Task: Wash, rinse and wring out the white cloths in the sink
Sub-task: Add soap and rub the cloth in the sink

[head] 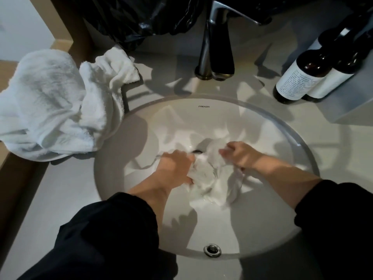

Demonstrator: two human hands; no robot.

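Your left hand (174,165) grips the white cloth (210,178) at its 9 o'clock, right hand (243,155) at 2 o'clock, all fingers curled into it, mid-sink (262,219).

The sink (262,229) is smooth, glossy white ceramic, with a shiny metal ring (212,249) in its near wall. The cloth (210,178) in it is wet, limp white fabric. The towels (50,102) on the left are rough, fluffy terry. The far tap (216,47) is dark metal with a dull sheen. The bottles (310,64) on the right are dark and glossy, with matt labels (295,81). The counter (66,199) looks smooth and matt.
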